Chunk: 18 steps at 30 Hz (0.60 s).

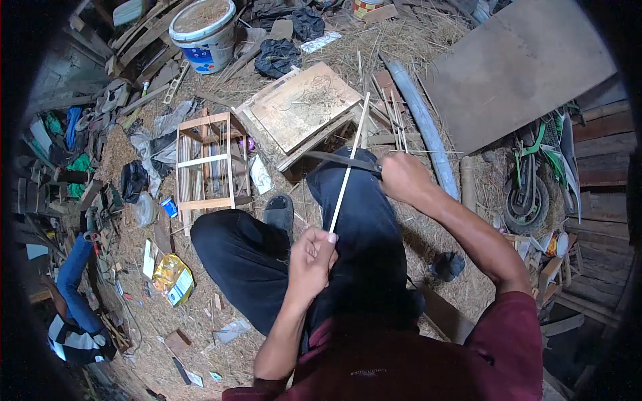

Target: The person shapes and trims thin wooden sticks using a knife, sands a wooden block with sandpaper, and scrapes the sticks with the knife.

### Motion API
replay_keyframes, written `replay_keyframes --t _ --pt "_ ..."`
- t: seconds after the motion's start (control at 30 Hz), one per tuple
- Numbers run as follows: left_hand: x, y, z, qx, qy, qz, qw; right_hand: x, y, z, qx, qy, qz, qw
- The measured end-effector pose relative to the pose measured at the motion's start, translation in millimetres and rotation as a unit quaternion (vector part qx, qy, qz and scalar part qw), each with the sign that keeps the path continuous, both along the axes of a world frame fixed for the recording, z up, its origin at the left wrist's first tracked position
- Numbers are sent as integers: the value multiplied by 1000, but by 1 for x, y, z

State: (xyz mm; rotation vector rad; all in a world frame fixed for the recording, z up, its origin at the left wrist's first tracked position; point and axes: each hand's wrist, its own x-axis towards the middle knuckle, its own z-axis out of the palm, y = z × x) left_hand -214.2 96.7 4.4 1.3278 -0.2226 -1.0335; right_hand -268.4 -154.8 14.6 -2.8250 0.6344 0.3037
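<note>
My left hand (311, 262) pinches the near end of a thin pale wooden strip (342, 194), which slants up and away over my thigh. In my right hand (403, 177) is the handle of a long dark-bladed knife (344, 160), its fingers wrapped round it. The blade lies across the strip at about knee height, pointing left; whether it cuts in or only touches I cannot tell. Beyond the strip's far end stands a low wooden bench (301, 110) littered with shavings.
A slatted wooden frame (207, 160) stands left of the bench. Behind it is a white bucket (202, 33) of sawdust. To the right lie a grey pole (421, 123), a large board (521, 70) and a green motorbike (535, 167). A person in jeans (73, 267) is at far left.
</note>
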Motion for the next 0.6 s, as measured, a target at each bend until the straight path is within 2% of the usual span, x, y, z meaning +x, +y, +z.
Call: replay_keyframes --t 0.1,0.2,0.23,0.3,0.4,0.5,0.6 --pt "22 -40 17 41 -9 -4 999 -4 -5 2 10 6 106 994" --pt "31 -67 14 54 -81 -26 995 -1 -2 18 -11 97 122 988" --pt "31 -72 12 49 -113 -36 992 -4 -3 15 -14 70 90 993" --pt "17 -54 8 30 -82 -44 995 -7 -5 5 -17 13 30 999" --pt "-5 -24 8 13 -66 -38 997 -11 -9 2 -15 23 -11 1000" --pt "-2 -25 7 3 -38 -32 999 -11 -7 13 -10 -8 46 999" --pt "19 -62 12 28 -107 -41 993 -10 -9 15 -36 54 130 989"
